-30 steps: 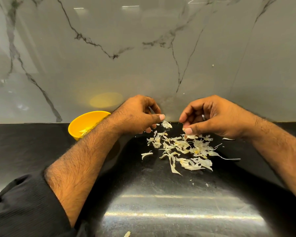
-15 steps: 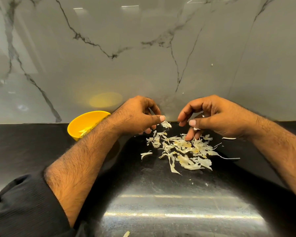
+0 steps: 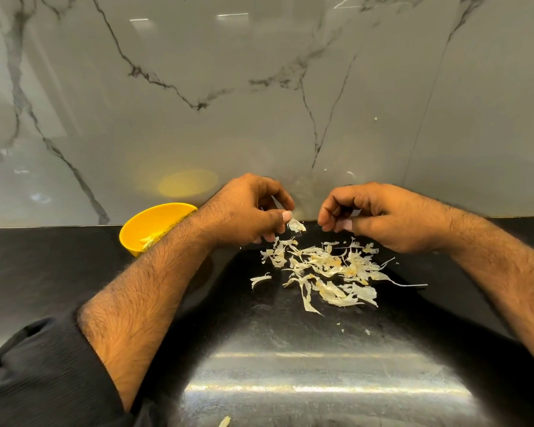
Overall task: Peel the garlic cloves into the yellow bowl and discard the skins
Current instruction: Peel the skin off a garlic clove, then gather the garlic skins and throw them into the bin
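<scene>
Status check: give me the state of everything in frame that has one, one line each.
Left hand: fingers curled, pinching a garlic clove, mostly hidden.
Papery skin flake: hanging at the left thumb tip.
Right hand: fingers curled; contents cannot be told.
Round yellow plastic bowl: upright on the black countertop, partly behind the left forearm, pale pieces inside.
Pile of pale garlic skins: loose on the countertop, not discarded.

The left forearm hides part of the yellow bowl (image 3: pixel 154 224); whatever the curled hands hold is perhaps garlic.

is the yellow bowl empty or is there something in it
Not empty: the yellow bowl holds pale pieces near its bottom, partly hidden by the left forearm; cannot tell how many.
</scene>
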Tool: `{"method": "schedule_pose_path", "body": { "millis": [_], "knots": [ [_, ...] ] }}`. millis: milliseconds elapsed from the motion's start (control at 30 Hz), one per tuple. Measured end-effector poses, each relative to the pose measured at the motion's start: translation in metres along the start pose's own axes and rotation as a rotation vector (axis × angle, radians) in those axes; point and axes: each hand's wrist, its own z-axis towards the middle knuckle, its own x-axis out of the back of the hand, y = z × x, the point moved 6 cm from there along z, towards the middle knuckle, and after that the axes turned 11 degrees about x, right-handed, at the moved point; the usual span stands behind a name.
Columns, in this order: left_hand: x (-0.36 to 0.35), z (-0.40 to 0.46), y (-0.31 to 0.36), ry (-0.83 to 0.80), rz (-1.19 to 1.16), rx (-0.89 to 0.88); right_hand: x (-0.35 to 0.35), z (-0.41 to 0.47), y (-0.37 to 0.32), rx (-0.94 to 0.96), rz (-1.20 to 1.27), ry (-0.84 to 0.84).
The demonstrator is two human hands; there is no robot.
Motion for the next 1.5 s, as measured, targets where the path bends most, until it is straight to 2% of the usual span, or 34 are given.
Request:
{"method": "schedule_pose_path", "body": {
  "millis": [200, 400, 567, 667, 767, 833, 933, 1067, 1167, 1267, 1367, 1500],
  "knots": [
    [0.004, -0.007, 0.006, 0.016, -0.018, -0.034, 0.010, 0.000, 0.004, -0.005, -0.003, 0.124],
    [0.010, -0.006, 0.005, 0.156, -0.024, -0.036, 0.008, -0.001, 0.008, -0.024, 0.023, 0.093],
    [-0.001, -0.006, 0.006, 0.029, -0.074, -0.075, 0.009, -0.002, 0.014, 0.004, 0.064, 0.100],
    [-0.002, -0.005, 0.005, 0.035, -0.054, -0.093, 0.019, -0.005, 0.015, 0.087, 0.234, 0.189],
    [-0.001, -0.003, 0.003, 0.071, -0.051, -0.100, 0.030, -0.012, 0.016, 0.064, 0.337, 0.236],
    [-0.002, -0.003, 0.002, 0.093, -0.048, -0.097, 0.028, -0.018, 0.022, -0.005, 0.282, 0.245],
    [-0.004, -0.010, 0.005, 0.150, -0.057, -0.105, 0.023, -0.032, 0.029, -0.198, -0.011, 0.285],
    [-0.007, -0.017, 0.006, 0.242, -0.019, -0.089, 0.020, -0.051, 0.032, -0.337, -0.143, 0.376],
    [-0.010, -0.024, 0.002, 0.284, 0.017, -0.076, 0.010, -0.072, 0.049, -0.518, -0.318, 0.292],
    [-0.012, -0.031, -0.006, 0.333, 0.026, -0.051, -0.011, -0.086, 0.054, -0.632, -0.244, 0.208],
    [-0.010, -0.034, -0.014, 0.380, 0.001, -0.037, -0.029, -0.076, 0.039, -0.592, -0.281, 0.124],
    [-0.007, -0.036, -0.019, 0.462, -0.029, -0.031, -0.048, -0.057, 0.013, -0.484, -0.207, 0.078]
  ]
}}
